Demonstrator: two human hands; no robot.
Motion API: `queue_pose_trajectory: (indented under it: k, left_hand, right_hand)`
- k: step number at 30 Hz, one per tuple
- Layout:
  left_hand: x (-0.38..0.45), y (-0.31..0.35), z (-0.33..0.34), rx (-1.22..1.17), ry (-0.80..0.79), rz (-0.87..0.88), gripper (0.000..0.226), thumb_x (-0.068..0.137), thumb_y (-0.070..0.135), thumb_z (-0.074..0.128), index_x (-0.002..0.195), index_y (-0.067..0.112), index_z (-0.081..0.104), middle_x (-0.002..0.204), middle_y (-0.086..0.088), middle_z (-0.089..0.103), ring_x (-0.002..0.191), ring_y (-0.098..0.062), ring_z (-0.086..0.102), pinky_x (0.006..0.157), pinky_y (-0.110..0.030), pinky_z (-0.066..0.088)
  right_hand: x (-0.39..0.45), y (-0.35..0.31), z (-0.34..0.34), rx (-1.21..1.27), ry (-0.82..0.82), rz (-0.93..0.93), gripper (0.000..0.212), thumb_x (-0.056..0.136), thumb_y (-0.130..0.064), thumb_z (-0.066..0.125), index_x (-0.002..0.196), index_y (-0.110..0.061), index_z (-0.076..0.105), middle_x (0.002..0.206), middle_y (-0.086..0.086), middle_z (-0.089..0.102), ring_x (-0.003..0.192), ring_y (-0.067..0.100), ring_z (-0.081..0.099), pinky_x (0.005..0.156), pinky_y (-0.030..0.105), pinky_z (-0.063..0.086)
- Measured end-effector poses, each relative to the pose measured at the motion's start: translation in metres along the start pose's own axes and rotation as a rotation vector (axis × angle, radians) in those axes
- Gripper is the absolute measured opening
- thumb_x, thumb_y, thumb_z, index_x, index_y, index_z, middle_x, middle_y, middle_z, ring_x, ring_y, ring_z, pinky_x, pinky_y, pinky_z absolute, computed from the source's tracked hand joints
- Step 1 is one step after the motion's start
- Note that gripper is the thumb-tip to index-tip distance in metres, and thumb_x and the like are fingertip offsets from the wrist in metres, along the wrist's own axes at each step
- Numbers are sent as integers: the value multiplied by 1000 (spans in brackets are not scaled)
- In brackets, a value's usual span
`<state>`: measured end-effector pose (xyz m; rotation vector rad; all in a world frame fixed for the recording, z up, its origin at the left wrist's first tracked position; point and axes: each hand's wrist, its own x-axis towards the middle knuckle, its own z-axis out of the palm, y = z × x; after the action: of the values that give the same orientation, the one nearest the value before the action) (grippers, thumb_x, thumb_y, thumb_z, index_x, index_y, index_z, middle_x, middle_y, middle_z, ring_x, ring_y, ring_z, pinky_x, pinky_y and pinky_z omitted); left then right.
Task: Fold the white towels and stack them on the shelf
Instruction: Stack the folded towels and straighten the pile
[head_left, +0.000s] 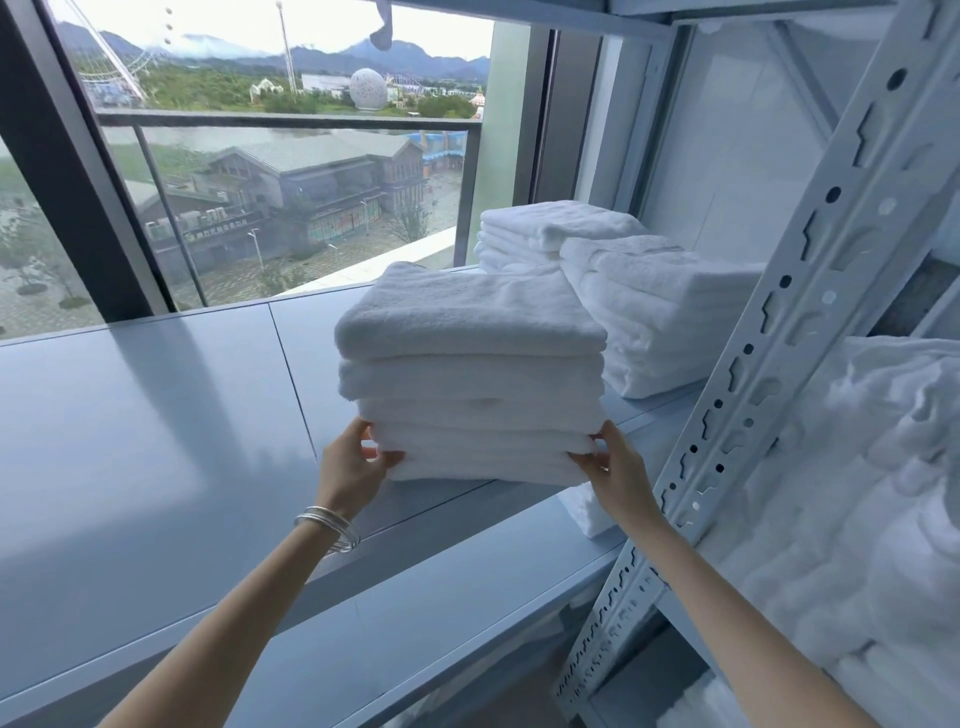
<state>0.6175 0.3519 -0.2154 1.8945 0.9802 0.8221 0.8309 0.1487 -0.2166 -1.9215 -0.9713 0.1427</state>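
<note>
Both bare arms reach up and forward from the bottom of the view. The left hand (358, 457), with thin silver bangles (328, 526) on its wrist, pinches the lower left corner of the near stack of folded white terry towels (470, 358), thumb in front and fingers curled behind the edge. The right hand (613, 467) grips the lower right corner of the same stack, fingers wrapped onto the bottom folds. That stack sits upright on the pale grey metal shelf board (156, 405), several towels high, its edges fairly even. Just right of the hands rises the perforated pale grey steel shelf upright (810, 291), slanting across the view. Beyond the upright to the right lies a heap of loose white fluffy fabric (872, 493). Behind the near stack stands a second pile of folded white towels (660, 312), just beside it, and farther back a third, smaller white towel pile (540, 231) near the wall. Past the shelf, a large dark-framed window (67, 171) shows grey-roofed buildings (311, 187), a white dome (368, 89) and distant mountains.
</note>
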Motion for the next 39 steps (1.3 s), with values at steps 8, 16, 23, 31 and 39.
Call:
queue_pose_trajectory:
  k: [8,16,23,31,39]
  left_hand:
    - [29,17,-66,-911,-541,-207,103,40,59,86,131,31,46,120,2,61,104,-18,59,90,-39,48]
    - [64,82,-46,-847,-334,-276,52,72,40,66,119,17,61,93,-5,71,78,-19,69,63,-29,57]
    - [74,76,-30,-648,-278,-325,40,82,43,60,111,16,62,91,-7,66,78,-22,63,69,-32,52]
    - [119,107,-58,-99,-322,-82,71,83,34,64,144,26,29,152,-5,25,138,-27,26,114,-42,20]
    - [119,122,-12,842,-617,255,68,80,79,18,142,52,11,157,12,-3,144,-23,-11,108,-66,-5]
  right_hand:
    - [37,-64,-58,689,16,319,40,77,-46,60,112,-28,55,124,0,55,103,18,57,78,36,49]
    - [77,-116,-40,271,-194,213,16,87,-41,56,102,-35,59,96,-7,58,86,14,53,64,26,42]
    - [40,-89,-22,239,110,53,16,77,-42,46,86,-36,57,99,0,58,83,6,52,65,19,37]
    - [105,-119,-59,-76,51,145,23,83,-45,50,99,-29,57,130,9,45,114,24,47,93,34,36]
    - [109,-109,-22,-670,-477,60,51,94,-56,21,143,-42,27,158,3,9,145,27,0,117,48,4]
